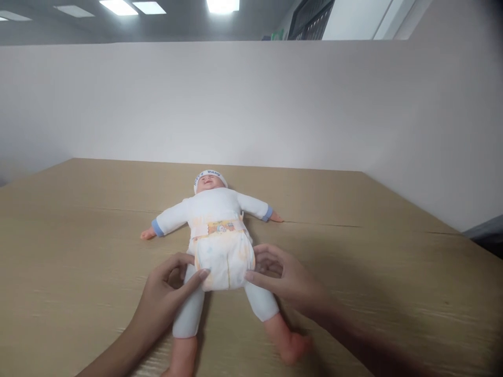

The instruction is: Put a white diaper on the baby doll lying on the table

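Note:
A baby doll (214, 201) in a white suit with blue cuffs lies on its back, arms spread and head away from me. Around its hips is a white diaper (228, 259) with a printed, coloured waist strip (226, 226). My left hand (167, 288) has its thumb on the diaper's left leg edge and its fingers curled at the side. On the other side, my right hand (288, 275) grips the right leg edge between thumb and fingers. Parts of the fingertips on both sides are hidden by the diaper and the doll's legs.
The doll rests on a wooden table (373, 251) with a thin seam running across it. A pale partition wall (236, 99) stands behind the table. A dark object (487, 235) shows beyond the table's right edge.

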Action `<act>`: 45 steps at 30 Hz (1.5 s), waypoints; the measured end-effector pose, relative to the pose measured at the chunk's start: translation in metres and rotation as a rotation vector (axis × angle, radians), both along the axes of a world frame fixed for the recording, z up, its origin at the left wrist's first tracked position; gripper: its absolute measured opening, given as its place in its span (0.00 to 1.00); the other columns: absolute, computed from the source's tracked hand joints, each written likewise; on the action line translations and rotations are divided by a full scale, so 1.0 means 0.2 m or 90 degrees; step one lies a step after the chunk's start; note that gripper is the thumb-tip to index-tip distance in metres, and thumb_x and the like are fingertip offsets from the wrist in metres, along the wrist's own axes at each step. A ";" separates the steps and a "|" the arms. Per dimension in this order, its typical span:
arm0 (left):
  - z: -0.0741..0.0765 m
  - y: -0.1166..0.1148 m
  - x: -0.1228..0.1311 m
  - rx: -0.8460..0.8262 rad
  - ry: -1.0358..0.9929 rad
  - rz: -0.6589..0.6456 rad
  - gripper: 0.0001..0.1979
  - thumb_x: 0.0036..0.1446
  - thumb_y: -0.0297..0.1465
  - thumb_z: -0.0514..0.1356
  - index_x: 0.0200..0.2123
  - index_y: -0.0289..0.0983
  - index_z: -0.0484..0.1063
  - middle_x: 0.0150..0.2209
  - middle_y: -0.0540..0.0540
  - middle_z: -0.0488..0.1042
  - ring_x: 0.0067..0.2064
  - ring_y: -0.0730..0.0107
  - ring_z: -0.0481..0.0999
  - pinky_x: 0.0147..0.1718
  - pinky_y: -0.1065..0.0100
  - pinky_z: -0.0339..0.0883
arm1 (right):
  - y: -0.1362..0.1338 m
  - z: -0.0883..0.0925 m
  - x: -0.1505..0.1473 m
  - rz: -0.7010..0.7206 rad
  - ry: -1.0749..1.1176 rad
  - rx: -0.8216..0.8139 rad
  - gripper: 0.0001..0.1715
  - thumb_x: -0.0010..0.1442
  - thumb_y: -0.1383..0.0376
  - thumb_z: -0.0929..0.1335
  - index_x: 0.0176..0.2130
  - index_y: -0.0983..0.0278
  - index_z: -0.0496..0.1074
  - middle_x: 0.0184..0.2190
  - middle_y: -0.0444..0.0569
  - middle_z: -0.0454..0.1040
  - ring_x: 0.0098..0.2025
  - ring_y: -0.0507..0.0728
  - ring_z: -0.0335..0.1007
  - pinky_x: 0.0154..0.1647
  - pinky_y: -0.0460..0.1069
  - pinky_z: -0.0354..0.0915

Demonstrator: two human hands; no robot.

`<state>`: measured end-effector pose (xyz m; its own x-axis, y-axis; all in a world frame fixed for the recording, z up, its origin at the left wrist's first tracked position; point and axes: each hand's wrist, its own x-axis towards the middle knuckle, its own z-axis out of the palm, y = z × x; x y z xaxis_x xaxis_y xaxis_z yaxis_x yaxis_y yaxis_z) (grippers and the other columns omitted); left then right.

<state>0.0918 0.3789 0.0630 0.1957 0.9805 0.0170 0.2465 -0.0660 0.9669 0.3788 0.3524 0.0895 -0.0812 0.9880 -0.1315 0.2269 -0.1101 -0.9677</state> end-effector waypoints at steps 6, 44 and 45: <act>-0.02 -0.07 -0.02 0.168 0.093 0.026 0.22 0.57 0.41 0.75 0.46 0.44 0.68 0.47 0.47 0.74 0.46 0.60 0.76 0.44 0.62 0.73 | -0.12 -0.07 -0.03 -0.094 -0.212 0.118 0.41 0.50 0.59 0.81 0.59 0.54 0.67 0.60 0.53 0.76 0.60 0.69 0.74 0.63 0.68 0.70; -0.09 0.34 -0.31 0.411 0.417 0.201 0.25 0.69 0.48 0.60 0.61 0.39 0.65 0.67 0.31 0.68 0.69 0.37 0.65 0.69 0.36 0.54 | 0.44 -0.22 0.36 -0.178 -0.484 0.521 0.30 0.67 0.53 0.70 0.63 0.62 0.67 0.63 0.64 0.73 0.67 0.72 0.68 0.70 0.69 0.61; -0.10 0.40 -0.33 0.414 0.461 0.221 0.28 0.68 0.48 0.60 0.64 0.39 0.63 0.70 0.30 0.63 0.70 0.35 0.63 0.68 0.35 0.54 | 0.51 -0.23 0.39 -0.169 -0.492 0.523 0.34 0.66 0.52 0.71 0.65 0.63 0.66 0.66 0.65 0.71 0.70 0.73 0.65 0.72 0.69 0.59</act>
